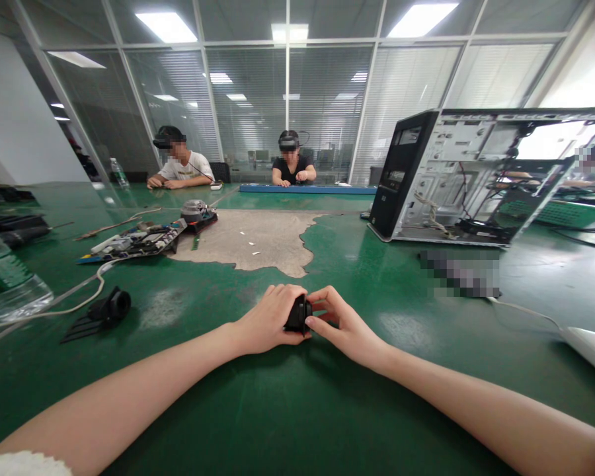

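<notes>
A small black part point(297, 315) is between my two hands, just above the green table point(238, 410). My left hand point(270, 318) wraps round its left side, with the thumb below it. The fingertips of my right hand point(340, 324) pinch its right edge. The side of the part within my left palm is hidden. To the left on the table lies another black piece with a round opening point(115, 305) and a flat slatted end.
An open computer case point(409, 175) stands at the right. A circuit board point(133, 241), a metal-topped part point(196, 211), cables and a water bottle point(10, 277) are at the left. Two people point(184, 162) sit across the table. A white object point(592, 347) lies at the right edge.
</notes>
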The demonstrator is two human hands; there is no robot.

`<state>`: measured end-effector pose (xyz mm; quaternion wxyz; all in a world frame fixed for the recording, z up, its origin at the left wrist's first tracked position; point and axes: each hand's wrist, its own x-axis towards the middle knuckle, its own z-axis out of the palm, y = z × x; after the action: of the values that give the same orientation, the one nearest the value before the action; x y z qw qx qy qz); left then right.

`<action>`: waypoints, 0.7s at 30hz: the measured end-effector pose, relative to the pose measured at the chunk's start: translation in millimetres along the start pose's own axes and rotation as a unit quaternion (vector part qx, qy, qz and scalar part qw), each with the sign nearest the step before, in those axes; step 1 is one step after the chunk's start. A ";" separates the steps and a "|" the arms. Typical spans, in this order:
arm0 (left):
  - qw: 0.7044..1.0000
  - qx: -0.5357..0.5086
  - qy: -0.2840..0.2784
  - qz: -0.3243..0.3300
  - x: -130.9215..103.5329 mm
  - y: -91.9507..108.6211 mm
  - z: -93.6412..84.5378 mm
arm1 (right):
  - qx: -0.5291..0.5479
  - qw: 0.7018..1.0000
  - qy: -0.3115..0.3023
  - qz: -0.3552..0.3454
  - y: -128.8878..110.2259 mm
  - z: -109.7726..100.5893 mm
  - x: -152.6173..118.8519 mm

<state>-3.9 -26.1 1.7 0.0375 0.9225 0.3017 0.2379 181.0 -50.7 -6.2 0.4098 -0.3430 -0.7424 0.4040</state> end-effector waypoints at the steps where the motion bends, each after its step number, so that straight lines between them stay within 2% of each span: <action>1: 1.000 -0.001 -0.001 0.000 0.0 -0.2 -0.2 | 0.001 1.000 -0.003 0.011 0.0 0.1 0.0; 4: 1.000 -0.003 -0.003 0.000 -0.4 -0.4 -0.9 | 0.000 0.999 -0.021 0.024 -1.3 -0.1 -0.6; 7: 1.000 -0.002 -0.004 0.001 -0.5 -0.4 -0.9 | -0.011 1.000 -0.025 -0.013 -3.3 -0.5 -1.6; 12: 1.000 -0.004 0.004 0.005 0.0 -0.3 -0.1 | -0.045 0.997 0.005 -0.067 -3.1 -0.7 -2.0; 17: 1.000 -0.003 0.002 0.003 0.2 -0.2 -0.2 | -0.032 0.999 0.005 -0.015 -1.7 -0.1 -0.7; 21: 1.000 -0.003 -0.001 0.002 0.2 0.2 -0.4 | -0.006 1.000 -0.021 0.021 -2.3 0.3 -0.8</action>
<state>-3.8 -26.1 2.2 0.0399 0.9233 0.2991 0.2378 180.7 -52.5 -4.5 0.3833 -0.3526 -0.7458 0.4153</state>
